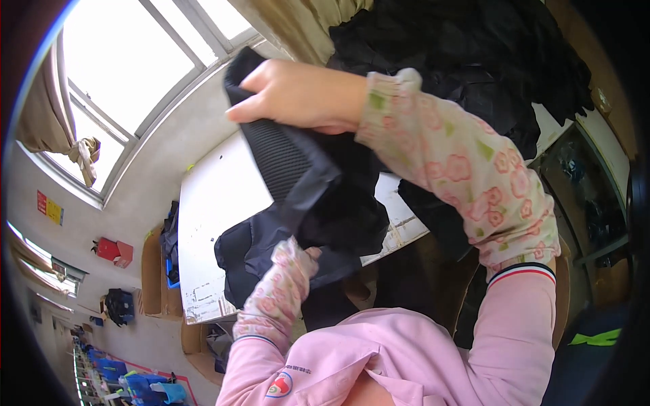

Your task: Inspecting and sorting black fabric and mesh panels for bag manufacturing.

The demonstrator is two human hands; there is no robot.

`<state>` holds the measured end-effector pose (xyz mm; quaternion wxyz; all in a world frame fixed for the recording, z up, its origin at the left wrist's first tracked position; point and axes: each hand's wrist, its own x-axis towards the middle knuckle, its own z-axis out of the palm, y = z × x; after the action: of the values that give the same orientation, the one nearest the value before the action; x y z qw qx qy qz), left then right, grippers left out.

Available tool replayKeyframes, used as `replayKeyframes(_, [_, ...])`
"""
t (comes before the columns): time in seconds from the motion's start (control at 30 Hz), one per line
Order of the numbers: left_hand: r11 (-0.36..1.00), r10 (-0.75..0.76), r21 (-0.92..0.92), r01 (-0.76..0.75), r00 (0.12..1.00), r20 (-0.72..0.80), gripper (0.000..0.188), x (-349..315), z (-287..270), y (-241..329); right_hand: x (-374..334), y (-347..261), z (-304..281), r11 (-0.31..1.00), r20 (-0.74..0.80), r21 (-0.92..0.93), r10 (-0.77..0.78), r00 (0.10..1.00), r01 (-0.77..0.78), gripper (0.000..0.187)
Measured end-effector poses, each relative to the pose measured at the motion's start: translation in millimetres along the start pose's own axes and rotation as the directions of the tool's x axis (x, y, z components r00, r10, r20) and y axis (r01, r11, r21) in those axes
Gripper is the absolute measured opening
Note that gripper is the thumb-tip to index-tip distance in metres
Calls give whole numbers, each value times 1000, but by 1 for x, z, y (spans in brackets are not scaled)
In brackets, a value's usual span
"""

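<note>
A black cloth piece with a ribbed band (281, 159) hangs lifted and tilted above the white table (220, 176). My right hand (294, 95) is raised at its upper end, with the thumb and fingers closed on the ribbed edge. Low down, my left hand (312, 254) is closed at the cloth's lower part, and most of its fingers are hidden by the fabric. More black cloth (237, 254) lies on the table beside the left forearm. Flowered sleeve covers reach down to both wrists.
A large heap of black cloth (460, 54) covers the far right side. Windows (135, 61) with tied beige curtains (51, 111) line the wall at the left. Brown cardboard boxes (154, 271) stand beyond the table's left edge. A dark glass-like panel (586, 183) is at the right.
</note>
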<state>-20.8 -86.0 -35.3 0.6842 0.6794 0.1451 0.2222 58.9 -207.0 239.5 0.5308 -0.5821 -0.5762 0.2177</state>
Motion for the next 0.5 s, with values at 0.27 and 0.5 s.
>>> replayKeyframes(0.27, [343,-256,-825,450,889,379,50,-84,-57,-6,28,-16,28,873,-123,371,-290,949,315,29])
replayKeyframes(0.5, [952,-205,-287,108,919,-335,36,-134,-244,51,-53,106,14,901,-146,418,-59,988,116,33])
